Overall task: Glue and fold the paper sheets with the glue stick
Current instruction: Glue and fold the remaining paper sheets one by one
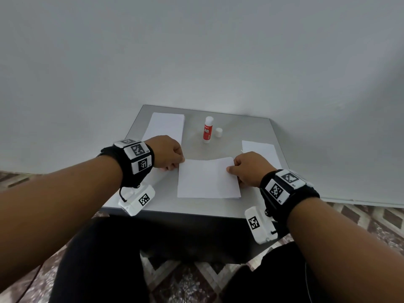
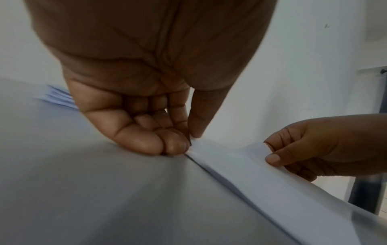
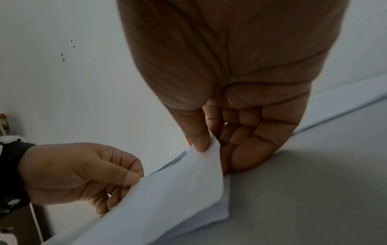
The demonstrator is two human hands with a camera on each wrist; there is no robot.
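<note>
A white paper sheet point(image 1: 207, 178) lies folded over on the grey table point(image 1: 188, 204), its upper flap lifted at the far edge. My left hand point(image 1: 172, 156) pinches the flap's far left corner between thumb and fingers point(image 2: 176, 145). My right hand point(image 1: 244, 169) pinches the far right corner, thumb point(image 3: 201, 140) on top of the paper point(image 3: 167, 199). The paper point(image 2: 261, 174) bows between both hands. A red and white glue stick point(image 1: 207, 130) stands uncapped behind the sheet, with its white cap point(image 1: 218, 132) beside it.
A pile of white sheets point(image 1: 166, 127) lies at the table's far left, partly behind my left hand. Another white sheet point(image 1: 260, 148) lies at the right behind my right hand. A white wall rises just beyond the table. My legs are below the front edge.
</note>
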